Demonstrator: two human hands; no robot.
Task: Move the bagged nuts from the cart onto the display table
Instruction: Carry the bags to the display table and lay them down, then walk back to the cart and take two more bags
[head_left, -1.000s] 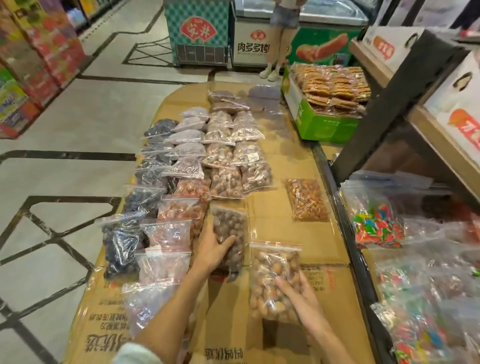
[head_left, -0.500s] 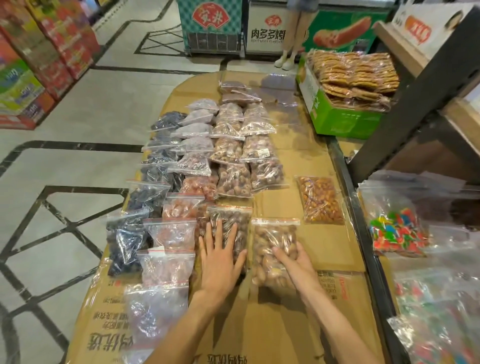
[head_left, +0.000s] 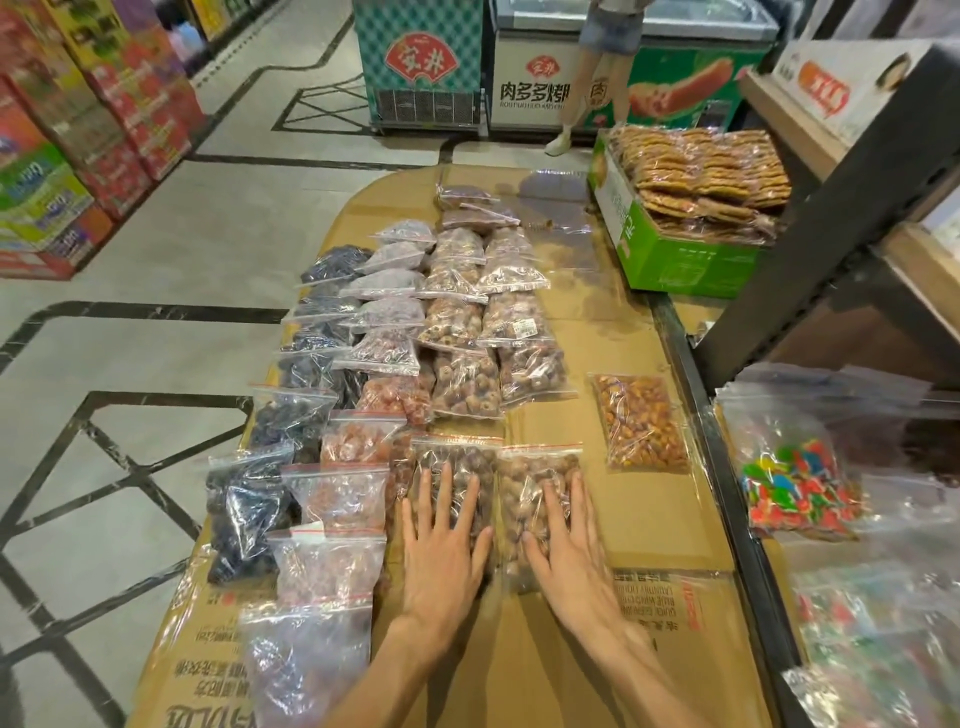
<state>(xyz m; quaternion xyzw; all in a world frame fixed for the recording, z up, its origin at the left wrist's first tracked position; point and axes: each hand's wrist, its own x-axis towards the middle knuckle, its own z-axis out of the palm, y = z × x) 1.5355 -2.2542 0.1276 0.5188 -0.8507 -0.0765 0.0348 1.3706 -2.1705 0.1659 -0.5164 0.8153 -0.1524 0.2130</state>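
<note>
- the left hand (head_left: 444, 545) lies flat on a bag of dark round nuts (head_left: 452, 483), with its fingers (head_left: 431, 499) spread and straight, so it grips nothing; it seems to press the bag down so that the nuts lie even.
- the right hand (head_left: 563, 540) lies flat in the same way on a bag of paler nuts (head_left: 530, 493), fingers open and holding nothing.
- both bags rest on the tabletop (head_left: 644, 519), which is covered with flattened cardboard, just beside each other at the near end of two columns of nut bags (head_left: 467, 332); this keeps the rows straight and each kind together.
- left of them stand columns of reddish bags (head_left: 343, 499) and dark fruit bags (head_left: 249, 509), each overlapping the next like tiles, probably to save room while still showing the contents.
- one bag of orange nuts (head_left: 641, 423) lies apart on the right, perhaps the start of a new column.
- on the far right lie more clear bags, among them colourful candy (head_left: 795, 488); this is likely the cart, but the view is blurred there and i cannot tell if nut bags remain in it.
</note>
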